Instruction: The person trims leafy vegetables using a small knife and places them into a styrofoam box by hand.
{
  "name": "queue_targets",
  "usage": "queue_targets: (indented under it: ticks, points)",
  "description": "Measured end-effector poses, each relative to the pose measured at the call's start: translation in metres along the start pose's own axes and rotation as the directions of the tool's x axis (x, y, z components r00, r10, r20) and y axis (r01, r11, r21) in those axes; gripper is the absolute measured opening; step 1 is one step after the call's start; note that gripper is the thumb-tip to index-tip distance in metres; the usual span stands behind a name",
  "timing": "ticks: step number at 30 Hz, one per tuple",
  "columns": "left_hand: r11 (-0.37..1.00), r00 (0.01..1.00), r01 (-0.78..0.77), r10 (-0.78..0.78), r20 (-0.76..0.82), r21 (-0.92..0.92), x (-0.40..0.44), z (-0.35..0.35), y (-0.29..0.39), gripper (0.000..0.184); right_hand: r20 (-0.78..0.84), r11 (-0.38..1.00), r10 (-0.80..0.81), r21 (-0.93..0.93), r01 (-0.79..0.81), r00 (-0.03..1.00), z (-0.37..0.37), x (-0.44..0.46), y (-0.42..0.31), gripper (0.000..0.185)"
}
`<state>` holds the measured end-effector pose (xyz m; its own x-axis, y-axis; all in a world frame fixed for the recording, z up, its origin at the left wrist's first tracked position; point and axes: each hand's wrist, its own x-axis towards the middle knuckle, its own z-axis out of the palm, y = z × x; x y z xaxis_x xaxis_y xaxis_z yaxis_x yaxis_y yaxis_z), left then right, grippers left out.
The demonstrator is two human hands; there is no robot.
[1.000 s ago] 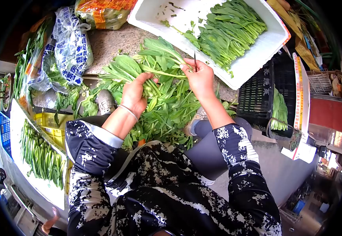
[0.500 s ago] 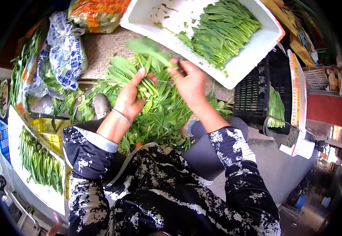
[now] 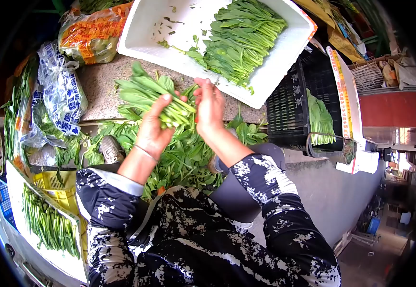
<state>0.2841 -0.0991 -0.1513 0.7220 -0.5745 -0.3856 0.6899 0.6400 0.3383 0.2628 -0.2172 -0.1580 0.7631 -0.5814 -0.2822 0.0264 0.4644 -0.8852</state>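
Note:
A bunch of leafy greens (image 3: 157,98) lies in my left hand (image 3: 154,126), leaves toward the upper left and pale cut stems toward the right. My left fingers wrap around it, thumb on top. Beside the stem ends, my right hand (image 3: 210,105) is held upright with its fingers stretched out; whether it touches the stems I cannot tell. A small red spot shows at its inner edge, too small to name. Below both hands spreads a heap of loose greens (image 3: 189,155) between my feet.
Ahead stands a white foam box (image 3: 146,40) with stacked greens (image 3: 246,40). To the right is a black crate (image 3: 284,107) holding another bunch (image 3: 320,119). On the left are plastic bags (image 3: 62,91), a yellow crate (image 3: 55,184) and a second foam box (image 3: 19,201) of greens.
The single leafy stalk in my right hand has left it, and the bunch in my left hand looks fuller. My right hand has opened flat beside the stems. The view has shifted rightward.

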Motion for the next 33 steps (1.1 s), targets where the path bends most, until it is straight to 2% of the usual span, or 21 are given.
queue_targets:
  ticks: [1, 2, 3, 5, 7, 9, 10, 11, 12, 14, 15, 17, 18, 20, 21, 23, 27, 29, 30, 32, 33]
  points:
    - [0.996, 0.997, 0.071, -0.072, -0.019, -0.057, 0.004, -0.001, -0.011, 0.018, -0.001, 0.997, -0.015, 0.078, 0.015, 1.0, 0.009, -0.003, 0.005, 0.027]
    - [0.99, 0.997, 0.065, -0.069, -0.029, -0.126, 0.008, -0.005, -0.015, 0.014, 0.007, 0.999, -0.018, -0.041, 0.019, 1.0, 0.011, -0.006, 0.005, 0.025]
    - [0.979, 0.997, 0.056, -0.064, -0.036, -0.195, 0.011, -0.001, -0.015, 0.01, -0.001, 0.998, -0.003, -0.063, 0.003, 1.0, 0.014, -0.005, 0.003, 0.026]
    - [0.98, 0.998, 0.044, -0.052, -0.037, -0.195, 0.012, 0.005, -0.011, 0.008, 0.051, 0.992, 0.105, -0.072, -0.101, 0.993, 0.016, 0.004, -0.01, 0.022]
    - [0.98, 0.999, -0.016, 0.008, -0.046, -0.196, 0.008, 0.017, -0.003, 0.006, 0.013, 0.936, 0.034, -0.35, -0.027, 0.999, 0.009, 0.033, -0.029, 0.017]
    - [0.978, 0.998, -0.031, 0.021, -0.053, -0.208, 0.009, 0.015, 0.006, 0.007, 0.095, 0.881, -0.124, -0.447, 0.154, 0.988, -0.016, 0.085, -0.043, 0.013]
    - [0.981, 0.996, -0.043, 0.027, -0.083, -0.192, 0.009, 0.011, 0.01, 0.011, 0.09, 0.775, -0.224, -0.587, 0.233, 0.97, -0.035, 0.114, -0.052, 0.013]
    - [0.981, 0.998, -0.037, 0.026, -0.058, -0.191, 0.01, 0.005, 0.012, 0.015, 0.115, 0.519, -0.482, -0.761, 0.388, 0.869, -0.071, 0.167, -0.043, 0.017]
    - [0.976, 0.995, -0.057, 0.038, -0.092, -0.211, 0.007, 0.008, 0.014, 0.017, 0.132, 0.243, -0.577, -0.914, 0.324, 0.806, -0.083, 0.178, -0.06, 0.018]
    - [0.979, 0.99, -0.076, 0.05, -0.135, -0.191, 0.007, 0.008, 0.018, 0.027, 0.111, -0.014, -0.531, -0.992, 0.123, 0.84, -0.107, 0.204, -0.08, 0.024]
    - [0.984, 0.988, -0.08, 0.057, -0.14, -0.162, 0.009, 0.008, 0.019, 0.03, 0.11, -0.105, -0.504, -0.992, 0.066, 0.857, -0.118, 0.216, -0.083, 0.031]
    - [0.993, 0.992, -0.048, 0.035, -0.118, -0.107, 0.013, 0.006, 0.021, 0.033, 0.206, -0.231, -0.541, -0.969, 0.092, 0.816, -0.134, 0.233, -0.088, 0.031]
    - [0.994, 0.99, -0.038, 0.024, -0.138, -0.103, 0.015, 0.008, 0.02, 0.034, 0.209, -0.228, -0.538, -0.969, 0.098, 0.817, -0.133, 0.237, -0.09, 0.031]
    - [0.993, 0.988, -0.009, -0.01, -0.157, -0.115, 0.017, 0.007, 0.02, 0.029, 0.19, -0.373, -0.466, -0.928, 0.003, 0.864, -0.135, 0.242, -0.094, 0.034]
    - [0.992, 0.987, 0.011, -0.03, -0.158, -0.123, 0.02, 0.005, 0.019, 0.024, 0.189, -0.371, -0.464, -0.929, 0.004, 0.866, -0.135, 0.244, -0.095, 0.034]
    - [0.994, 0.984, 0.012, -0.032, -0.177, -0.111, 0.022, 0.008, 0.018, 0.028, 0.215, -0.479, -0.412, -0.878, -0.01, 0.885, -0.132, 0.247, -0.097, 0.034]
    - [0.995, 0.976, 0.027, -0.047, -0.213, -0.096, 0.024, 0.01, 0.019, 0.03, 0.279, -0.494, -0.403, -0.868, 0.05, 0.872, -0.137, 0.258, -0.102, 0.032]
    - [0.994, 0.978, 0.033, -0.054, -0.202, -0.108, 0.026, 0.008, 0.018, 0.029, 0.292, -0.55, -0.265, -0.829, 0.105, 0.919, -0.132, 0.253, -0.114, 0.03]
    - [0.994, 0.976, 0.033, -0.054, -0.21, -0.101, 0.026, 0.007, 0.018, 0.029, 0.292, -0.551, -0.266, -0.828, 0.103, 0.919, -0.127, 0.248, -0.119, 0.03]
    - [0.995, 0.975, 0.03, -0.051, -0.214, -0.098, 0.025, 0.007, 0.018, 0.028, 0.133, -0.393, -0.223, -0.919, 0.036, 0.966, -0.115, 0.236, -0.126, 0.03]
    - [0.995, 0.976, 0.026, -0.047, -0.211, -0.101, 0.025, 0.006, 0.018, 0.028, 0.074, -0.371, -0.168, -0.929, 0.007, 0.983, -0.118, 0.243, -0.128, 0.041]
